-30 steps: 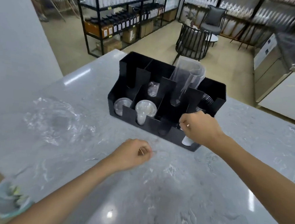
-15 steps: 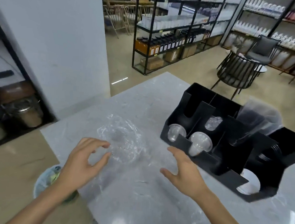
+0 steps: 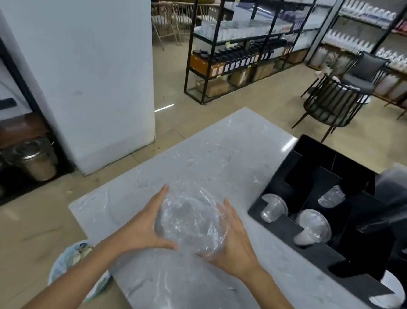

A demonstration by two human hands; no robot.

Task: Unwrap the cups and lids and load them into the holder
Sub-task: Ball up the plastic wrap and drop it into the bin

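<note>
A crumpled clear plastic wrap (image 3: pixel 191 220) lies on the grey marble counter (image 3: pixel 222 155). My left hand (image 3: pixel 148 225) presses against its left side and my right hand (image 3: pixel 232 242) against its right, so both cup the wrap between them. To the right stands the black holder (image 3: pixel 316 258). Its front slots hold clear cups (image 3: pixel 272 207) and domed lids (image 3: pixel 313 226). A rear slot holds another clear piece (image 3: pixel 332 196), and a tall clear sleeve (image 3: pixel 395 206) leans at the far right.
A bin lined with a bag (image 3: pixel 77 264) sits on the floor below the counter's left corner. A white pillar (image 3: pixel 83 59) and metal pots (image 3: pixel 34 158) are at left. Shelving (image 3: pixel 242 47) and dark chairs (image 3: pixel 333 106) stand beyond the counter.
The view swung left from the holder to the wrap. Both hands left the holder area, reached across with fingers spread, and now close in on the crumpled wrap from either side.
</note>
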